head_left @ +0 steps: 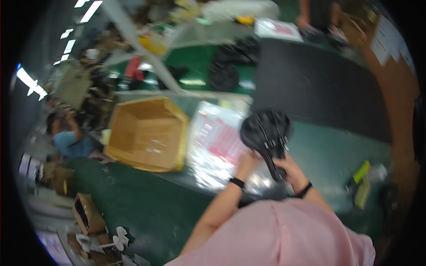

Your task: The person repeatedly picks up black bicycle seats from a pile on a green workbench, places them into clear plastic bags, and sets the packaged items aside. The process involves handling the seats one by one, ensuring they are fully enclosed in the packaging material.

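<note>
A black bicycle saddle [266, 131] is held in front of me over the table, its narrow nose toward my body and its rails showing. My right hand [290, 168] is closed round the nose from the right side. My left hand [249, 163] is against the saddle's left side; its fingers are blurred and partly hidden behind the saddle, so their grip does not show. Just left of the saddle lies a stack of clear plastic bags [215, 148] with red print.
An open cardboard box [148, 135] stands left of the bags. A black mat [317, 84] covers the table's far right. Green-handled tool [360, 173] and a yellow item [362, 195] lie at right. More black saddles [224, 75] rest beyond. Other people work far left and across.
</note>
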The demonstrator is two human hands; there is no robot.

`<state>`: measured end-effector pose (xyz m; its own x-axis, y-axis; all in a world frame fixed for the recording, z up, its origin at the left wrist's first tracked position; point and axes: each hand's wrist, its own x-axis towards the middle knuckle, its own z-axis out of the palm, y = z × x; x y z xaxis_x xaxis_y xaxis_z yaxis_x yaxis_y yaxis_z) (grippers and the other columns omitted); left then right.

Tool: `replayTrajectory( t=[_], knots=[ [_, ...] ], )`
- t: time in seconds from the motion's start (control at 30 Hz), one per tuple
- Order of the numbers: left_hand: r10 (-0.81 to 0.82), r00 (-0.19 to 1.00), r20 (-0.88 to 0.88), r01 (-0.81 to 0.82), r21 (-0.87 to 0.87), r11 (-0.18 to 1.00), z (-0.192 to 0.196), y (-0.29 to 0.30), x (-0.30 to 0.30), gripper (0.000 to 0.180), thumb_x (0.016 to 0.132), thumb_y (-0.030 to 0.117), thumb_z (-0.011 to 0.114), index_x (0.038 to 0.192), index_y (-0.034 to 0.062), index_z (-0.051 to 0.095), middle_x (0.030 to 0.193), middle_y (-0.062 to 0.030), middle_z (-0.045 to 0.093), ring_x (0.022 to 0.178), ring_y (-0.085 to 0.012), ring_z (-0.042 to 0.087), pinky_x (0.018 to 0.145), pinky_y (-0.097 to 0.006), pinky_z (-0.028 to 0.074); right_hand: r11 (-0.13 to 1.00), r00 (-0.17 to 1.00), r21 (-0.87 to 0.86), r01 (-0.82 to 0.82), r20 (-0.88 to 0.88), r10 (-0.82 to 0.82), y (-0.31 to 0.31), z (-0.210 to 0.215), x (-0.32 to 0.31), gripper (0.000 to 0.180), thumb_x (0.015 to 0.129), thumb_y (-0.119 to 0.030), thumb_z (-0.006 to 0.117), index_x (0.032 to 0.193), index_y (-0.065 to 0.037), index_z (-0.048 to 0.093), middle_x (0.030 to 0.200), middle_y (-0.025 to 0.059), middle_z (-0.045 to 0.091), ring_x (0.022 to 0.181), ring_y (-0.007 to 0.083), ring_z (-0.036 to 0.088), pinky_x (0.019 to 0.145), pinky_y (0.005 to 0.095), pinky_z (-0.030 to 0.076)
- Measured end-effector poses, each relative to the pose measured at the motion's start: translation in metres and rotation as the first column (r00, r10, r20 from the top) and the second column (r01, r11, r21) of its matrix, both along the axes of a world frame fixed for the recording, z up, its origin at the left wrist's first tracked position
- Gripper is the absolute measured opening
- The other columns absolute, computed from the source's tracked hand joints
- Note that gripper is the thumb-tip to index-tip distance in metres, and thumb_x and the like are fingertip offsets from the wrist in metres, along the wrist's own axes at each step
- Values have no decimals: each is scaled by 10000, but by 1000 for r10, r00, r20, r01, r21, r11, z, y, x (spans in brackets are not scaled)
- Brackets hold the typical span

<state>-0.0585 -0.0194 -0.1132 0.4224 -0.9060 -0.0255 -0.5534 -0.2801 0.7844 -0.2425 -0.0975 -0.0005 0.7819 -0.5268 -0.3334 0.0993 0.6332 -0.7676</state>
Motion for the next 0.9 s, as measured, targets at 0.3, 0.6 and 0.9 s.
replayTrajectory(
  t=[0.3, 0.6, 0.9],
  knots=[
    [-210, 925, -317, 230, 27, 973, 23, 9, 14, 294, 766, 200, 686, 977, 0, 639, 860, -137, 670, 742, -245, 634, 676, -359, 489, 986, 976, -28, 164, -143, -166, -1, -62, 38, 351, 773, 18, 646, 1112, 5, 557, 922, 136, 663, 733, 266, 679, 662, 394, 587],
    [307, 506, -806, -447, 59, 893, 51, 42, 89, 222, 920, 202, 591, 997, 20, 691, 814, 15, 638, 780, -70, 553, 643, -221, 434, 922, 895, -274, 274, -278, -348, -22, -63, -3, 506, 713, 99, 651, 1185, -18, 512, 961, 49, 627, 812, 179, 614, 759, 315, 499],
    [213, 835, -508, -277, -54, 959, 102, 28, 40, 250, 885, 195, 652, 1030, -6, 683, 693, 37, 598, 589, -61, 503, 531, -229, 411, 364, 874, -931, 6, -172, -454, -20, 23, -21, 728, 618, 16, 722, 1295, 6, 456, 1215, 192, 558, 1148, 359, 526, 982, 395, 404]
  ],
)
